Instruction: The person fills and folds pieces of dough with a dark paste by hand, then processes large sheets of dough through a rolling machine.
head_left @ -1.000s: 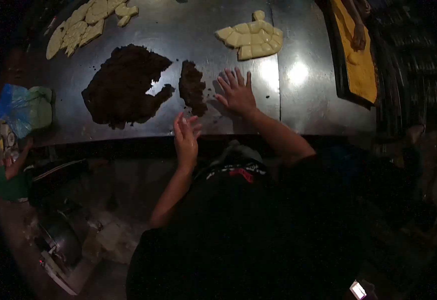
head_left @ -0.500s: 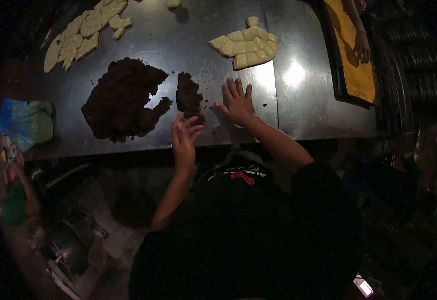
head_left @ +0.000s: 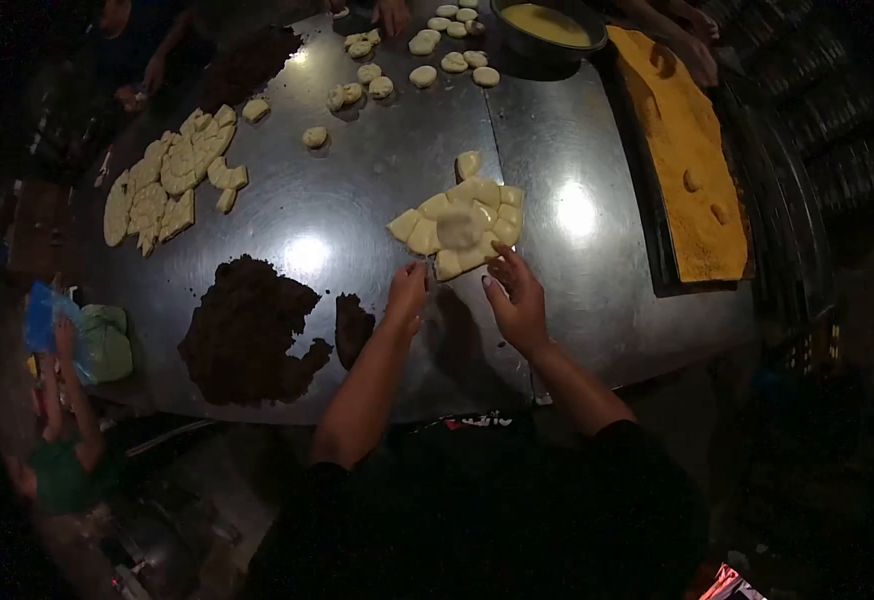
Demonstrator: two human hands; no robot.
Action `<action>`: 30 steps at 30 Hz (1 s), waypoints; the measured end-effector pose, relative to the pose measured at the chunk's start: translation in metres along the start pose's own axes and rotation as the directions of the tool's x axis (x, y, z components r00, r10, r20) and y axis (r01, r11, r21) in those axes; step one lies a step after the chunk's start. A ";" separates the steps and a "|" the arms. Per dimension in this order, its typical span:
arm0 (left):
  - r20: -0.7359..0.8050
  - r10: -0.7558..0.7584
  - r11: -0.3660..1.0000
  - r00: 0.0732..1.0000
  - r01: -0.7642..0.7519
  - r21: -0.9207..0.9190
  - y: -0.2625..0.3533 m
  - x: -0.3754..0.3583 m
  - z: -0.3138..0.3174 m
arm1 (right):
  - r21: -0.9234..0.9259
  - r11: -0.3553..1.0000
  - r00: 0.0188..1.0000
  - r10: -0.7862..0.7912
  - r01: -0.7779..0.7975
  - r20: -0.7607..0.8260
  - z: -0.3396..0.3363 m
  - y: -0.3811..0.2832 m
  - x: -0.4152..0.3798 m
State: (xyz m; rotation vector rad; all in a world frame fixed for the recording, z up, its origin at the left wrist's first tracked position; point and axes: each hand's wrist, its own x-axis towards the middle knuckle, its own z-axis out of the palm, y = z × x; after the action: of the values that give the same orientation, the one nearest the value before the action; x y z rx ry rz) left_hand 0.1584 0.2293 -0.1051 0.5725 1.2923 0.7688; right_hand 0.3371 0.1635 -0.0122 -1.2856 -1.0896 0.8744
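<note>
A sheet of pale dough (head_left: 505, 212), scored into several pieces, lies on the metal table in front of me. Over its middle shows a blurred, pale brownish round patch (head_left: 460, 230). At the sheet's near left corner is my left hand (head_left: 409, 298), its fingers curled together; what they hold, if anything, is hidden. My right hand (head_left: 521, 305) is open, with thumb and fingers apart and fingertips right at the sheet's near edge. To the left sit a large dark brown crumbly mass (head_left: 242, 335) and a smaller dark lump (head_left: 353, 328) beside my left forearm.
More cut dough (head_left: 172, 180) lies at left. Round dough pieces (head_left: 423, 76) and a bowl of yellowish liquid (head_left: 549, 25) are farther back. A tray with an orange-yellow layer (head_left: 692, 180) stands at right. Other people's hands (head_left: 392, 15) show at the edges, one at a blue bag (head_left: 55, 318).
My view has tipped up toward the far table. Both hands have moved forward from beside the dark lump and bare metal to the pale dough sheet; the left fingers have curled in.
</note>
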 end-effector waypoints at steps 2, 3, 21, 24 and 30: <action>0.048 0.032 0.975 0.998 -0.042 0.220 0.003 0.006 0.018 | -0.196 0.958 0.973 -0.222 0.207 -0.057 0.003 -0.029 0.011; 0.004 0.107 0.971 0.994 -0.105 0.216 0.016 -0.007 0.037 | -0.161 0.974 0.977 -0.132 0.160 0.167 0.002 -0.021 0.005; 0.186 0.286 0.944 0.940 -0.310 0.116 -0.033 -0.186 -0.058 | -0.068 0.865 0.627 0.413 -0.497 0.660 0.022 -0.011 -0.097; 0.092 0.402 0.904 0.911 -0.411 0.115 -0.007 -0.236 -0.067 | 0.071 0.912 0.731 0.275 -0.404 0.625 0.068 -0.068 -0.117; -0.376 0.872 0.371 0.312 -0.924 0.094 0.027 -0.267 -0.086 | 0.166 0.759 0.701 -0.647 0.630 0.299 0.151 -0.134 -0.147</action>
State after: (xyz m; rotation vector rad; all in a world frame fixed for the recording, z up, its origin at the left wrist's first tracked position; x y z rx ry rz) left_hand 0.0438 0.0356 0.0655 1.1188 1.1503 2.0156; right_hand 0.1403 0.0529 0.0948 -0.6182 -1.6486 0.5799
